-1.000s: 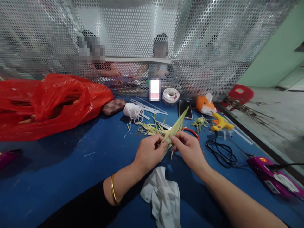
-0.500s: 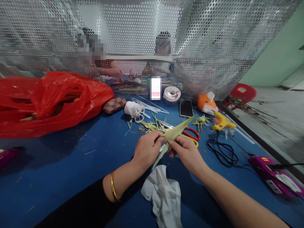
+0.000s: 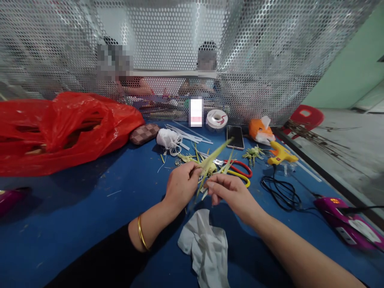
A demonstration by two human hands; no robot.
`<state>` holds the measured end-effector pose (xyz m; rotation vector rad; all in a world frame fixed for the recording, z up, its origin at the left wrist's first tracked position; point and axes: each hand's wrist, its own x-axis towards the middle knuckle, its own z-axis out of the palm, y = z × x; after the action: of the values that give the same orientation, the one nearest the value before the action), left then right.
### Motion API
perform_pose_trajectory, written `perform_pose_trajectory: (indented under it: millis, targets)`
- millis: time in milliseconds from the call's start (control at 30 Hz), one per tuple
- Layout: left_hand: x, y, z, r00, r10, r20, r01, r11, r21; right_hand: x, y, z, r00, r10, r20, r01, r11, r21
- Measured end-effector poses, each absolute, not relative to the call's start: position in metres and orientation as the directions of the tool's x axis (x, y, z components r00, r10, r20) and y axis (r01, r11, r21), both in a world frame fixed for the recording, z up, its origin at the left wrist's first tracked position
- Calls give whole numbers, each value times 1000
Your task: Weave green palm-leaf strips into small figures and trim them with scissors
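Observation:
My left hand (image 3: 182, 185), with a gold bangle at the wrist, pinches a long pale green leaf (image 3: 216, 154) that points up and to the right. Close beside it, my right hand (image 3: 229, 194) has its thumb and index finger pressed together on a narrower leaf strip (image 3: 228, 162). One end of that strip rises behind the knuckles, and a pale tip shows below the fingers. Just beyond the hands lie scissors (image 3: 241, 168) with red and yellow handles, partly hidden. Leaf scraps (image 3: 187, 159) are scattered there too. A crumpled white cloth (image 3: 207, 248) lies below the hands.
Along the back of the blue table stand a red plastic bag (image 3: 69, 132), white string (image 3: 168, 138), a ribbon roll (image 3: 216, 119), a phone (image 3: 235, 137) and tissues (image 3: 261, 130). On the right are a yellow glue gun (image 3: 282, 153), its cable and a purple power strip (image 3: 348, 220).
The leaf held between both hands has parted into two pieces. My right hand has drawn slightly away with the narrower strip, while my left hand has tilted the larger leaf more upright.

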<state>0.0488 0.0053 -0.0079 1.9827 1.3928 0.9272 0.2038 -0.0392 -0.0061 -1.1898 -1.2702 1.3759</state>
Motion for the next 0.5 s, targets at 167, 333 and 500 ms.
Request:
perform_pose_trajectory:
  millis: [167, 333, 500]
  targets:
    - [52, -2, -6, 296, 913, 282, 580, -406, 706, 208, -32, -7, 206, 978, 20, 54, 9, -999]
    - [53, -6, -3, 359, 883, 301, 590, -465, 660, 213, -29, -8, 284, 957, 58, 76, 38, -996]
    - [52, -3, -1, 313, 908, 280, 608, -418, 675, 215, -30, -9, 237, 969, 71, 103, 48, -994]
